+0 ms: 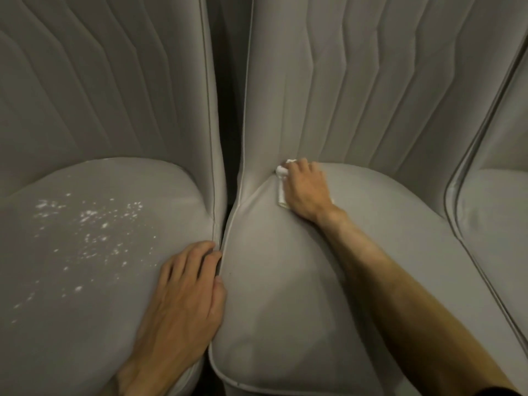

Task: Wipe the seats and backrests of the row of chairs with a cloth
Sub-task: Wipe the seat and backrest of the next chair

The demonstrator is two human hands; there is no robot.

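Grey padded chairs stand side by side. My right hand (307, 190) presses a small white cloth (281, 178) onto the middle chair's seat (285, 281), at the back left corner where it meets the ribbed backrest (328, 81). Most of the cloth is hidden under my palm and fingers. My left hand (185, 298) rests flat with straight fingers on the right edge of the left chair's seat (71, 252), fingertips at the gap between the two seats. White specks (91, 224) are scattered over the left seat.
The left chair's backrest (100, 81) rises behind the speckled seat. A dark narrow gap (228, 110) separates the left and middle chairs. A third chair (497, 210) shows at the right edge.
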